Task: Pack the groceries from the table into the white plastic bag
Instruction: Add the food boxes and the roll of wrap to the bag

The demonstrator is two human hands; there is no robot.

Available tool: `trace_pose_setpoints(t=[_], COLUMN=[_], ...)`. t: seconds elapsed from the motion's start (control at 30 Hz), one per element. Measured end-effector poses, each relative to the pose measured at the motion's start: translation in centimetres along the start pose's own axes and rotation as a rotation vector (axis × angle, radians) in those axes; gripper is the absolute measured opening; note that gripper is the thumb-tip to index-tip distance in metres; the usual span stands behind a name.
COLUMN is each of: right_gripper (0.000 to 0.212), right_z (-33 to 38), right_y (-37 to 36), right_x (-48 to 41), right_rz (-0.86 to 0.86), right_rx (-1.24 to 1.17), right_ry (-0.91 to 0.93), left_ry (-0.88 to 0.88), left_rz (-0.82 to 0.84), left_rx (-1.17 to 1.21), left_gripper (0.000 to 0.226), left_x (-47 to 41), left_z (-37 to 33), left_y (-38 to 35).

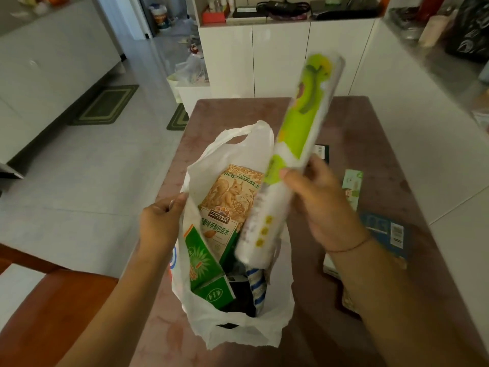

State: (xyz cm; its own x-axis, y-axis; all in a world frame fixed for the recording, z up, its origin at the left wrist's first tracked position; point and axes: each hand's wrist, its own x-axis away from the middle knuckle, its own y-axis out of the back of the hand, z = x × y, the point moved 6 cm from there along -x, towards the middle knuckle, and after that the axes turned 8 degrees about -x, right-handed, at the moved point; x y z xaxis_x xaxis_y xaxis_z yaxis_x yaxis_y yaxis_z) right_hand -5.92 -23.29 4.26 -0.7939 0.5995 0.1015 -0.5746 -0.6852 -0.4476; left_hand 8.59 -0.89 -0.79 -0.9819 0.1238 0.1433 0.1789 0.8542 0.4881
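L hand (161, 221) is at the bag's left rim, thumb & fingers curled, pinching the thin plastic. The white plastic bag (232, 332) stands open on the table (370, 133), mouth up, w/ one handle loop on the far side and one on the near side.

Inside, from the left:
- green box (203, 263), leaning vs. the left wall
- tan nut pack (230, 205) w/ a squirrel print, upright behind the box
- something dark (239, 295) at the bottom; can't tell what it is
- blue-white striped item (258, 287), just right of the dark thing

The roll (296, 144) is long, white w/ a lime-green label, and blurred. It's tilted, lower end at the bag's mouth above the striped item, upper end up & away to the right. Can't tell if the lower end touches anything inside. R hand (317, 205) grips the roll approx. mid-length, fingers wrapped round it.

Right of the bag, on the table:
- dark pack (322, 152), mostly hidden behind the roll
- pale green pack (353, 186), beyond R hand
- blue box (383, 231), flat beside the forearm w/ its barcode label up

All three lie apart from the bag.
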Motion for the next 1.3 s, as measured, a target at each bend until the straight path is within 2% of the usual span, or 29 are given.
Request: trace_pose_setpoints(t=[0.1,0.2,0.3,0.4,0.47,0.6,0.7,0.8,0.9,0.97,1.03,1.1,1.17,1.23,1.27,1.3], right_gripper=[0.042,0.053,0.058,0.058,0.058,0.068,0.077,0.079,0.081,0.085,0.077,0.054,0.035,0.027,0.027,0.033], right_z=[-2.3,-5.5,-9.0,-11.3,-11.5,-11.5,-13.0,-14.2,-14.7,-14.4,-13.1,-10.6,-7.6,-5.3,-4.9,-5.1], right_y=[-3.9,-4.4,-3.8,-3.1,-2.6,-2.1,-3.2,-3.8,-4.2,-4.6,-4.6,-3.8,-1.0,4.0,7.2,10.5], right_x=[1.0,1.5,2.9,3.8,2.7,-0.6,-2.1,-3.5,-3.8,-3.1,-2.5,-2.3,-2.3,-2.5,-2.8,-3.3], right_rz=[0.103,0.202,0.37,0.349,0.251,0.026,0.075,0.115,0.138,0.166,0.199,0.19,0.084,-0.164,-0.308,-0.438], right_rx=[0.367,0.665,0.835,0.842,0.877,0.934,1.097,1.095,1.113,1.185,1.233,1.142,1.01,1.018,1.082,1.171], right_ry=[-0.021,-0.142,-0.344,-0.437,-0.377,-0.176,-0.113,-0.145,-0.152,-0.131,-0.06,0.071,0.243,0.367,0.347,0.238], left_ry=[-0.02,-0.027,-0.018,-0.018,-0.014,-0.004,-0.009,-0.006,0.015,0.029,0.015,-0.005,-0.012,-0.011,-0.015,-0.024], left_rz=[0.004,-0.016,-0.034,-0.036,-0.03,-0.028,-0.023,-0.022,-0.036,-0.04,-0.04,-0.048,-0.049,-0.033,-0.024,-0.022], left_rx=[0.014,0.03,0.031,0.022,0.026,0.021,0.008,0.0,0.004,0.001,-0.003,0.012,0.006,-0.002,-0.004,-0.008], left_gripper=[0.038,0.043,0.035,0.053,0.057,0.035,0.035,0.043,0.03,0.03,0.031,0.033,0.037,0.034,0.031,0.028], left_x=[0.0,-0.1,-0.7,-0.9,-0.9,-0.8,-0.7,-0.7,-0.5,-0.4,-0.5,-0.8,-0.9,-1.0,-0.9,-0.8], left_z=[-0.2,-0.4,-0.3,-0.1,0.0,-0.3,-0.5,-0.3,-0.6,-0.6,-0.5,-0.4,-0.4,-0.3,-0.4,-0.5], left_y=[0.0,0.5,0.7,0.5,0.4,0.4,0.1,0.0,-0.2,-0.3,-0.3,-0.1,0.0,0.0,0.0,-0.1])
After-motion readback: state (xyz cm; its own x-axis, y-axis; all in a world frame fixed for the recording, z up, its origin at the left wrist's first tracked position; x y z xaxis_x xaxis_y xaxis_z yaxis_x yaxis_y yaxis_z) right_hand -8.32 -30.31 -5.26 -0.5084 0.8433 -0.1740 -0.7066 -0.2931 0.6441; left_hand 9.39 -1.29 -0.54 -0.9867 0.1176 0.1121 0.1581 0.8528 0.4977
